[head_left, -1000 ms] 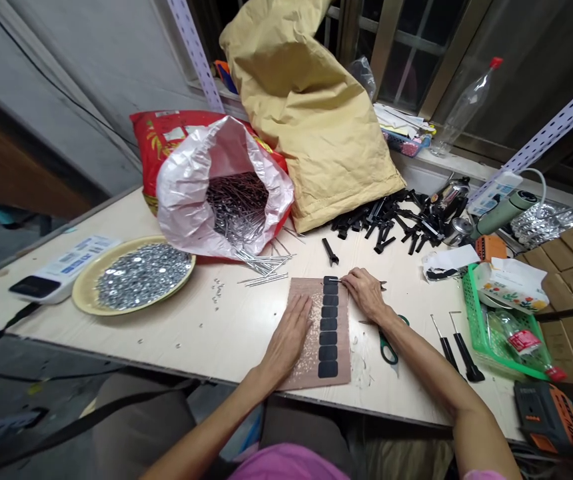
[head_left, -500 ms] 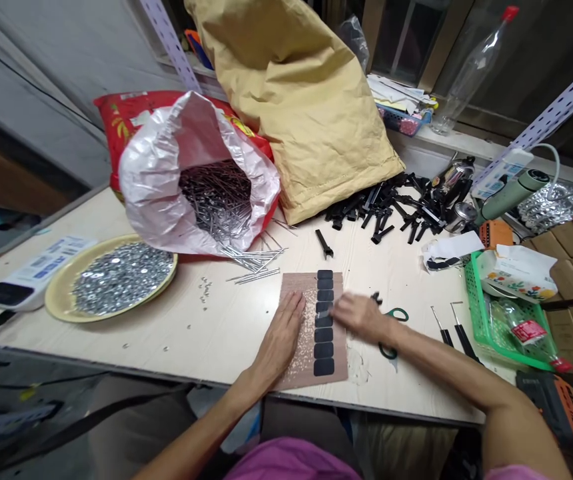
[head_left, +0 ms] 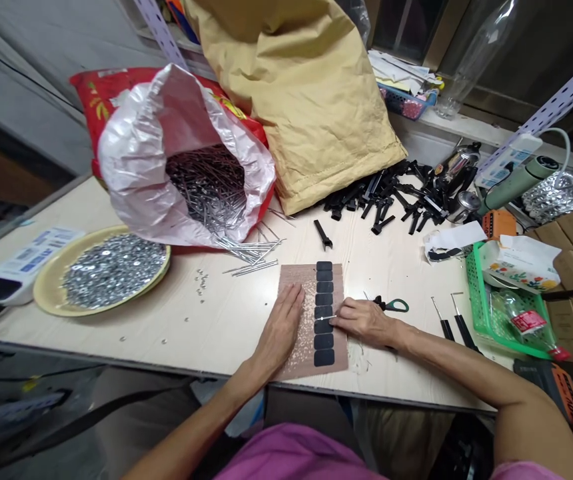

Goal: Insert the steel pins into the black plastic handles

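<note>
A brown sheet (head_left: 299,365), pale and scuffed along its left half, lies at the table's front edge. Down its right side runs a column of several black rounded-corner pads (head_left: 324,358). My left hand (head_left: 282,323) rests flat on the sheet's left part, fingers stretched out and holding it down. My right hand (head_left: 364,322) is closed in a pinch at the sheet's right edge. From its fingertips a thin silvery metal pin (head_left: 322,319) points left across the pads in the column's lower half. Green-handled scissors (head_left: 397,305) lie partly hidden behind my right hand.
A yellow bowl of metal washers (head_left: 114,270) stands left. Metal rods spill from a red-and-white sack (head_left: 131,193). Black plastic parts (head_left: 381,200) lie beneath a tan paper bag (head_left: 306,113). Two hooked tools (head_left: 460,327) and a green basket (head_left: 476,300) are right.
My right hand, blurred before, is now sharp and slightly lower along the column, with the pin plainly visible. The camera view has shifted slightly. My left hand stays on the sheet.
</note>
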Tool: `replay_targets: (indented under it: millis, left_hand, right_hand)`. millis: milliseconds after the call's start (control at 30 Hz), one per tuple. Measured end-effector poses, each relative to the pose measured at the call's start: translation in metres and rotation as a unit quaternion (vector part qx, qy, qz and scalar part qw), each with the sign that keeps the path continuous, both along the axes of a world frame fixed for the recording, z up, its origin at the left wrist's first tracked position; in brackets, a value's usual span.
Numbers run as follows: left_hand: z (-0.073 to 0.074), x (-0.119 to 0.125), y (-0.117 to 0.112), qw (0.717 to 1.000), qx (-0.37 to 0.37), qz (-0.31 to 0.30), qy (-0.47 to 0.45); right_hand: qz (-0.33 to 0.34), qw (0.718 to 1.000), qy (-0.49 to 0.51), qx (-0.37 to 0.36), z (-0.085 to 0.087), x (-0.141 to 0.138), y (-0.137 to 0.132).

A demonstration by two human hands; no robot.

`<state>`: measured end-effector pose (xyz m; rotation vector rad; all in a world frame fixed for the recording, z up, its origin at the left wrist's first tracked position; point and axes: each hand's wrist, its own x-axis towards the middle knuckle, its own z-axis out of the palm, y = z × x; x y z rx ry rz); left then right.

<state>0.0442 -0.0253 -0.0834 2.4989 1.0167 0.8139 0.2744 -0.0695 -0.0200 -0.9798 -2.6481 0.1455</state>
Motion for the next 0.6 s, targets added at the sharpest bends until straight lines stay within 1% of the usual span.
replay_targets:
  millis: [67,133,233,333,400,433,500,533,600]
  left_hand:
    - [0.0,0.0,0.0,1.0,0.001,-0.001,-0.001]
    - [-0.001,0.0,0.0,1.0,0.0,-0.003,0.002]
    - [-0.001,0.0,0.001,1.0,-0.001,0.0,0.01]
    - [-0.002,0.001,0.001,1.0,0.0,0.003,0.014]
    - [-0.003,0.002,0.001,1.0,0.003,0.01,0.01]
    - [-0.004,0.003,0.001,1.0,0.005,0.014,0.005]
    - [-0.005,0.003,0.002,1.0,0.007,0.017,-0.004]
    - [-0.006,0.003,0.002,1.0,0.007,0.016,-0.008]
    - [-0.007,0.003,0.002,1.0,0.006,0.008,-0.01]
  right_hand:
    - [-0.033,0.999,0.01,0.002,0.002,-0.003,-0.004]
    - [-0.073,0.997,0.008,-0.009,0.004,-0.005,-0.002]
    - [-0.12,0.992,0.007,-0.034,0.005,-0.003,0.012]
    - [-0.187,0.98,0.037,-0.054,0.004,0.0,0.03]
    - [-0.22,0.972,0.05,-0.064,0.002,0.0,0.037]
    - [-0.218,0.972,0.051,-0.07,0.001,-0.002,0.037]
    - [-0.171,0.981,0.043,-0.083,0.003,-0.006,0.029]
    - [-0.14,0.986,0.037,-0.088,0.007,-0.008,0.022]
    - [-0.087,0.991,0.024,-0.1,0.018,-0.01,0.003]
